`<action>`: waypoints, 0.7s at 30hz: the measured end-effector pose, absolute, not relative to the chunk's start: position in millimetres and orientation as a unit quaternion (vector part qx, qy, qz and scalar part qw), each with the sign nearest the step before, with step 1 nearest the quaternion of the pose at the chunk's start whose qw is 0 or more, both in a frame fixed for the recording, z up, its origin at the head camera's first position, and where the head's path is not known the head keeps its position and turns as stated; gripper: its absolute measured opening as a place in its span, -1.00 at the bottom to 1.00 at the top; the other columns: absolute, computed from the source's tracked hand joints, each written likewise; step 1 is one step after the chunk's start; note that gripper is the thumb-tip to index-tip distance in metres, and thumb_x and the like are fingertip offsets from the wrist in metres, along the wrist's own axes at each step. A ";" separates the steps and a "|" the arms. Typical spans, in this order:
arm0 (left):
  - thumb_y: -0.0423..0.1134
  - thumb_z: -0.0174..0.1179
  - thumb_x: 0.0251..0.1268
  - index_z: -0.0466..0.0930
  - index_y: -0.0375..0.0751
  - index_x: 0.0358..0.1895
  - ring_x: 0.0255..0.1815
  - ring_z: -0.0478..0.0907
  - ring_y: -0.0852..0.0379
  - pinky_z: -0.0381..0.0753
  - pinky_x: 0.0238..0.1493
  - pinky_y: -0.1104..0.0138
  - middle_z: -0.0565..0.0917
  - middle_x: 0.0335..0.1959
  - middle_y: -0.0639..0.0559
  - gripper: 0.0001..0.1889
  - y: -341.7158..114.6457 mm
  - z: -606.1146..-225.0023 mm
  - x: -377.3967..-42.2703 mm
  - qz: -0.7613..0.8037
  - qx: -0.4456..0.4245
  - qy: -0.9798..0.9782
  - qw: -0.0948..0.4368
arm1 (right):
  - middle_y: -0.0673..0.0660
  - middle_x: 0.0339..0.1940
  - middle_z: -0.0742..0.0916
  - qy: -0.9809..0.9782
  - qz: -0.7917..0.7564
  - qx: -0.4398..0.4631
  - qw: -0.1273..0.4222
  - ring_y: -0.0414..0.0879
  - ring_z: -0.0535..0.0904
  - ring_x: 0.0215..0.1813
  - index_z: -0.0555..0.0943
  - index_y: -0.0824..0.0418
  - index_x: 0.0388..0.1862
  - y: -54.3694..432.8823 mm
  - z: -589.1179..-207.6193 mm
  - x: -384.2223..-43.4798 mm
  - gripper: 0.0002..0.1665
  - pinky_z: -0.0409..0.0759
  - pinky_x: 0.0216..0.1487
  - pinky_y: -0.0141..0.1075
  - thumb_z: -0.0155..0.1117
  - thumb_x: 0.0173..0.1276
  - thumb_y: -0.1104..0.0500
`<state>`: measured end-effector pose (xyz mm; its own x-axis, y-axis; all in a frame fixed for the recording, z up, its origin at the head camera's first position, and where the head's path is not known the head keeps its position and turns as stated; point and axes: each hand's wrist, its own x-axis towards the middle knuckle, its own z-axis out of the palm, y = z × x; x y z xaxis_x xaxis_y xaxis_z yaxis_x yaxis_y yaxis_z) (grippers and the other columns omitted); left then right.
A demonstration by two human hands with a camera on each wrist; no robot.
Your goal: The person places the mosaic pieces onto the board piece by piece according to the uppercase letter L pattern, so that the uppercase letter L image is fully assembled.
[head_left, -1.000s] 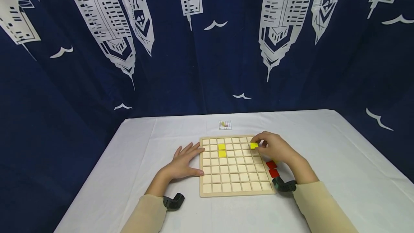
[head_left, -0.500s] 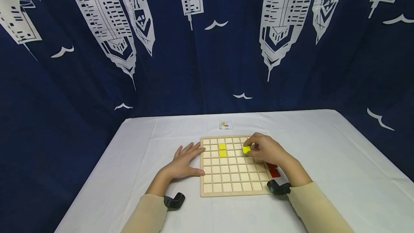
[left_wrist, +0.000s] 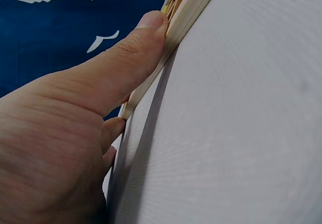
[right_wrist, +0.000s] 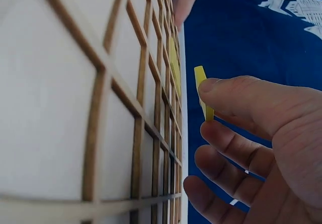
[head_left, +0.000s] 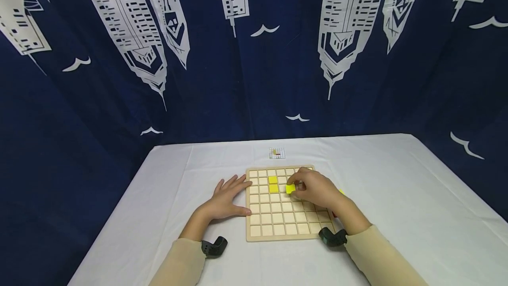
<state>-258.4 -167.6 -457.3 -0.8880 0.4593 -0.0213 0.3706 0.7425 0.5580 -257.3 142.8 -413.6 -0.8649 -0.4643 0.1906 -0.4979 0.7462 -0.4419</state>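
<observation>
A wooden grid board [head_left: 291, 236] lies on the table, with two yellow square tiles [head_left: 273, 188] set one above the other in its upper left cells. My right hand [head_left: 315, 187] pinches another yellow tile [head_left: 290, 188] between thumb and fingers, just right of that pair. In the right wrist view this tile [right_wrist: 204, 94] stands above the grid, apart from it. My left hand [head_left: 225, 199] lies spread at the board's left side, fingertips and thumb touching its edge. The left wrist view shows the thumb [left_wrist: 136, 43] resting against the wooden rim [left_wrist: 191, 17].
Behind the board lies a small printed grid card [head_left: 277, 153]. Loose tiles, including a red tile [head_left: 334, 214], lie right of the board, mostly hidden by the right forearm. A white cloth [head_left: 420, 215] covers the table; a dark blue curtain [head_left: 246, 78] hangs behind.
My right hand has carried the yellow tile leftward over the board, from its right edge to near the two placed tiles. The left hand has stayed where it was.
</observation>
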 end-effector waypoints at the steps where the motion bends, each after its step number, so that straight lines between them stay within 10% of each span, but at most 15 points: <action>1: 0.21 0.46 -0.01 0.26 0.13 0.52 0.70 -0.18 -0.11 -0.43 0.62 -0.17 0.07 0.65 0.01 -0.04 -167.4 -457.4 -258.5 0.280 0.223 0.930 0.077 | -0.02 -0.29 0.64 -0.933 0.248 0.259 0.033 -0.25 0.43 -0.37 0.72 0.10 -0.07 141.5 -413.8 -256.8 -0.68 0.45 -0.30 -0.38 0.47 0.15 0.20; 21: 0.18 0.47 -0.01 0.28 0.11 0.51 0.70 -0.17 -0.10 -0.42 0.62 -0.17 0.08 0.65 0.00 -0.05 -165.3 -456.6 -258.3 0.278 0.216 0.933 0.075 | 0.02 -0.27 0.68 -0.917 0.298 0.265 0.021 -0.15 0.51 -0.26 0.72 0.17 -0.11 117.7 -427.2 -250.8 -0.72 0.52 -0.21 -0.37 0.48 0.17 0.26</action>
<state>-258.3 -165.3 -456.6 -0.8957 0.4442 -0.0190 0.3614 0.7523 0.5508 -250.8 117.7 -427.2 -0.8586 -0.4737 0.1961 -0.4985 0.6820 -0.5351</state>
